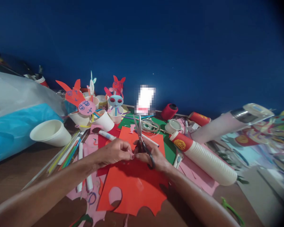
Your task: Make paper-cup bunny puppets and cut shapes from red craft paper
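My right hand [152,156] holds a pair of black-handled scissors [140,135], their blades pointing up and away, slightly apart. Close beside it, my left hand [119,151] pinches a small pink piece [130,153], mostly hidden by the fingers. Both hands are above a red-orange paper sheet [137,186] with a round hole and scalloped cuts along its near edge. A white marker [107,135] lies just beyond my left hand.
Paper cups with paper animal faces [86,107] stand at the back left. An open white cup [50,132] is at the left, beside coloured sticks. A long stack of cups [205,159] and a cutter [178,160] lie at the right. Behind is a blue wall [142,41].
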Motion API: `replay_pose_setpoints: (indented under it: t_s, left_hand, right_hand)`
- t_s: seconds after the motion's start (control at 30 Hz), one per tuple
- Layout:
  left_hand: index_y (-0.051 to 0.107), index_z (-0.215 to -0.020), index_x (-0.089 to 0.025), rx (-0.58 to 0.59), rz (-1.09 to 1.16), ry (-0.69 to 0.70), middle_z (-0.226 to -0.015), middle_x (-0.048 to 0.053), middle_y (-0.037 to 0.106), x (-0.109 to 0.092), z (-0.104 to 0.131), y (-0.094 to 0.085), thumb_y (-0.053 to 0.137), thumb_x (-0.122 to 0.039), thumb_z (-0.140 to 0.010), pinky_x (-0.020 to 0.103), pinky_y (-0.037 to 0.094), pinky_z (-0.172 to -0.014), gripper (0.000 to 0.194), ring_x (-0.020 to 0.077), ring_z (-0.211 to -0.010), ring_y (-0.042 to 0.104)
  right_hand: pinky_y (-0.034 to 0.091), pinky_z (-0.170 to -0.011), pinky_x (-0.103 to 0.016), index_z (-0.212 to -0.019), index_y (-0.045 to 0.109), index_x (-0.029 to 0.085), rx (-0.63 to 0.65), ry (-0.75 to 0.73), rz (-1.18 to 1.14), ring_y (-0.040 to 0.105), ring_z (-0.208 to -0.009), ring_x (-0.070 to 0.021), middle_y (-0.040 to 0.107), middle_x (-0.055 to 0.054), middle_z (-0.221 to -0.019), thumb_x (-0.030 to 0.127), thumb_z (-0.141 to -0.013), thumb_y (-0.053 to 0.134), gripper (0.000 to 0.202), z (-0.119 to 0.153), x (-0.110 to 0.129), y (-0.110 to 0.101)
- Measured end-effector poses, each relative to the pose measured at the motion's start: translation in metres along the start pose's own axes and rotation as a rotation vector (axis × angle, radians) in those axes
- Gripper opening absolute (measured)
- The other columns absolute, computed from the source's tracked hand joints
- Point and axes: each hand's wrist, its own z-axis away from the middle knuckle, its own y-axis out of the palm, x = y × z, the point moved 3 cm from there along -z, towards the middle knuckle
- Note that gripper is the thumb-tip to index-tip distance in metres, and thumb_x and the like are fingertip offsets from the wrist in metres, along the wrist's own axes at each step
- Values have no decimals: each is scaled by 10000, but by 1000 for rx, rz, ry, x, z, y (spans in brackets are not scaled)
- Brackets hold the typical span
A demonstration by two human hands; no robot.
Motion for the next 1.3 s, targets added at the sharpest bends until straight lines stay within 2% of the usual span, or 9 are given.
replay_pose_setpoints:
  t_s: [0.17, 0.3, 0.4, 0.53, 0.7, 0.83, 1.0, 1.3]
  left_hand:
    - [594, -599, -152, 16, -174, 45, -516, -35, 523, 7, -2, 0, 525, -183, -628, 210, 294, -473, 81, 96, -485, 440]
    - [588, -587, -143, 51, -203, 32, -501, -39, 513, 9, -3, 2, 516, -181, -607, 214, 281, -466, 84, 95, -475, 421]
    - [595, -599, -144, 35, -156, 29, -527, -29, 538, 4, -2, 2, 530, -192, -622, 219, 310, -492, 84, 101, -501, 445]
    - [595, -634, -146, 38, 60, 8, -564, -23, 550, -5, -1, 5, 571, -218, -647, 227, 371, -543, 77, 101, -529, 481]
    - [584, -698, -133, -125, 307, -35, -613, -18, 537, -1, -3, 13, 625, -245, -640, 220, 399, -529, 133, 91, -539, 478]
    - [557, -688, -138, -215, 435, -85, -584, -33, 510, 7, -1, 24, 639, -266, -640, 189, 369, -477, 160, 81, -520, 463]
    - [528, -638, -138, -261, 463, -43, -564, -39, 502, 11, -1, 29, 631, -271, -662, 181, 349, -489, 169, 70, -510, 461]
    - [533, -619, -148, -322, 416, -14, -523, -47, 504, 15, -3, 28, 598, -255, -682, 192, 315, -496, 141, 70, -491, 445]
  right_hand:
    - [384, -542, -210, -893, 516, 164, 13, 16, 30, 478, -589, -93, 528, 30, -690, 220, -595, 706, 358, 2, 1, 5]
    - [377, -534, -202, -890, 520, 164, 19, -23, 63, 471, -589, -92, 513, 31, -673, 176, -611, 682, 323, 3, -2, 8]
    - [367, -520, -199, -890, 511, 165, -43, -44, 63, 459, -580, -93, 511, 28, -672, 160, -612, 682, 327, 3, -5, 7]
    - [341, -487, -192, -917, 487, 171, -177, -98, -31, 440, -553, -89, 508, 31, -660, 160, -623, 659, 341, 2, -6, 3]
    - [368, -535, -203, -923, 501, 171, -311, -174, -125, 457, -584, -93, 511, 27, -685, 196, -635, 645, 323, 1, -7, 1]
    - [380, -539, -210, -930, 501, 176, -347, -184, -120, 462, -580, -96, 518, 23, -692, 219, -636, 652, 333, 4, -7, 4]
    - [388, -527, -219, -912, 503, 178, -373, -191, -87, 456, -562, -99, 510, 24, -680, 277, -640, 658, 329, 5, -4, 6]
    - [391, -519, -220, -903, 483, 183, -397, -194, -27, 452, -563, -106, 502, 26, -669, 326, -636, 662, 352, 4, -7, 8]
